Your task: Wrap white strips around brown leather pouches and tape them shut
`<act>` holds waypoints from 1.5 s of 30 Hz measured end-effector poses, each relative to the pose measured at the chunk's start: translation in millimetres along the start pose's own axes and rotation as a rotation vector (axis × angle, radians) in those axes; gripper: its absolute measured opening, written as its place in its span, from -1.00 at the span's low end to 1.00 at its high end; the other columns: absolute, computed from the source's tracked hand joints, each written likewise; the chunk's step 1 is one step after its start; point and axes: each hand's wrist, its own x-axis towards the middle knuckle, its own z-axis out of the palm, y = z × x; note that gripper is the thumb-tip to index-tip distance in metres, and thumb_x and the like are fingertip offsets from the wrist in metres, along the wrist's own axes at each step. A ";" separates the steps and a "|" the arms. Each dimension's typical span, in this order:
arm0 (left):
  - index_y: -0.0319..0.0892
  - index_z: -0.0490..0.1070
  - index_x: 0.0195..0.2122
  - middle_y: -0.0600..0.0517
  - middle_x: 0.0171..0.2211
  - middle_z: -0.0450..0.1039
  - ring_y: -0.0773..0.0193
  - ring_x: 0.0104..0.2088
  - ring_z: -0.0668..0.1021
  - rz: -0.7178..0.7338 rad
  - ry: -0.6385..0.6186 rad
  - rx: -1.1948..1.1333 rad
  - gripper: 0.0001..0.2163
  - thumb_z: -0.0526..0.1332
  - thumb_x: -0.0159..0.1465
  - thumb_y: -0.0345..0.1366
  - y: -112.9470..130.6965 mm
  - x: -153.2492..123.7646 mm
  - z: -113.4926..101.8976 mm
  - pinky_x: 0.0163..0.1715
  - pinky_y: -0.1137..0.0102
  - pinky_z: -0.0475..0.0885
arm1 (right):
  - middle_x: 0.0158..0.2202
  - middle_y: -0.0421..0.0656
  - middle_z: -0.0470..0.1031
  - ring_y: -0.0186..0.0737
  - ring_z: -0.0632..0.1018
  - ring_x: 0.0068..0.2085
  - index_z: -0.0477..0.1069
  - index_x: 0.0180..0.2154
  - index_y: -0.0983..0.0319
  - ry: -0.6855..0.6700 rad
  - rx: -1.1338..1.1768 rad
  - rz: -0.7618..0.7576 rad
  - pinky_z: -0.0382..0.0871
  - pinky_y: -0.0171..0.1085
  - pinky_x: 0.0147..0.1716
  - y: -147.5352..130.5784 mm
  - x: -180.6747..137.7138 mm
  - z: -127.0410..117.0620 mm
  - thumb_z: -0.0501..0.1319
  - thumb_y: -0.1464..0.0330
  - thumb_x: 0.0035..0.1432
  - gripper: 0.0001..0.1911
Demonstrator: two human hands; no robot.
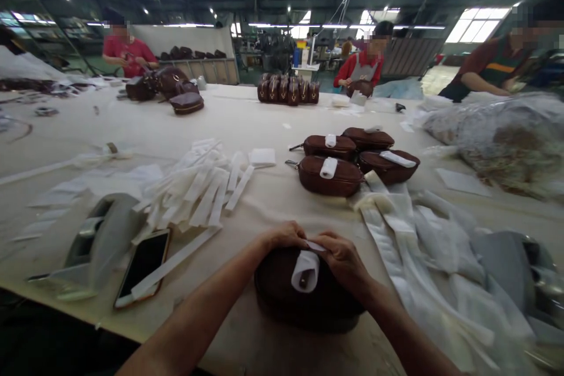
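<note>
A dark brown leather pouch (282,296) lies on the cream table (247,123) right in front of me. A white paper strip (305,270) is wrapped over its top. My left hand (284,236) and my right hand (342,258) both rest on the pouch's far edge, fingers curled and pinching the strip's upper end between them.
Several finished brown pouches (348,161) with white wraps sit ahead. A pile of white strips (200,185), a phone (143,267) and a grey tape dispenser (99,244) lie left; crumpled white wrapping (436,247) right. Three other people work at the table's far side.
</note>
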 end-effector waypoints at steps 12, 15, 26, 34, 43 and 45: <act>-0.30 0.49 -0.41 0.09 -0.53 0.44 0.37 -0.50 0.39 0.078 -0.012 -0.131 -0.75 0.27 -0.16 -0.37 -12.3 7.4 -4.4 -0.45 0.48 0.30 | -0.34 -0.20 0.47 -0.29 0.49 -0.28 0.49 -0.31 0.16 0.026 -0.034 -0.102 0.35 -0.34 -0.25 -13.3 -17.1 6.3 0.12 0.41 0.13 -0.83; -0.30 0.48 -0.41 0.10 -0.55 0.42 0.39 -0.52 0.37 0.094 -0.030 -0.195 -0.74 0.28 -0.20 -0.40 -15.2 7.8 -5.7 -0.45 0.48 0.28 | -0.35 -0.20 0.46 -0.30 0.48 -0.31 0.49 -0.32 0.15 0.033 -0.080 -0.160 0.36 -0.32 -0.27 -15.7 -21.9 6.6 0.14 0.32 0.15 -0.84; -0.28 0.45 -0.45 0.12 -0.54 0.41 0.38 -0.49 0.39 0.110 -0.083 -0.307 -0.75 0.26 -0.24 -0.45 -15.0 0.0 -8.9 -0.42 0.47 0.27 | -0.38 -0.15 0.44 -0.29 0.45 -0.34 0.46 -0.27 0.22 0.093 -0.125 -0.379 0.36 -0.30 -0.34 -18.9 -36.1 6.6 0.12 0.40 0.16 -0.85; -0.28 0.44 -0.47 0.11 -0.55 0.41 0.37 -0.51 0.39 0.063 -0.095 -0.291 -0.75 0.27 -0.26 -0.40 -14.9 -1.3 -10.8 -0.47 0.47 0.28 | -0.39 -0.13 0.39 -0.27 0.39 -0.35 0.41 -0.21 0.24 0.037 -0.088 -0.478 0.32 -0.27 -0.39 -20.9 -44.1 5.7 0.09 0.48 0.14 -0.81; -0.28 0.44 -0.49 0.12 -0.60 0.39 0.38 -0.54 0.39 0.022 -0.042 -0.180 -0.82 0.27 -0.20 -0.43 -12.3 -0.2 -9.0 -0.49 0.47 0.31 | -0.30 -0.08 0.40 -0.22 0.40 -0.25 0.35 -0.09 0.25 -0.026 -0.151 -0.428 0.36 -0.22 -0.28 -35.8 -62.0 5.3 0.03 0.45 0.19 -0.74; -0.29 0.43 -0.50 0.11 -0.59 0.38 0.33 -0.50 0.40 0.033 0.007 -0.114 -0.83 0.28 -0.20 -0.45 -6.3 -3.9 -10.4 -0.43 0.43 0.35 | -0.28 -0.07 0.41 -0.20 0.40 -0.22 0.33 -0.07 0.25 -0.022 -0.179 -0.441 0.36 -0.19 -0.25 -33.5 -65.1 6.8 0.04 0.45 0.18 -0.73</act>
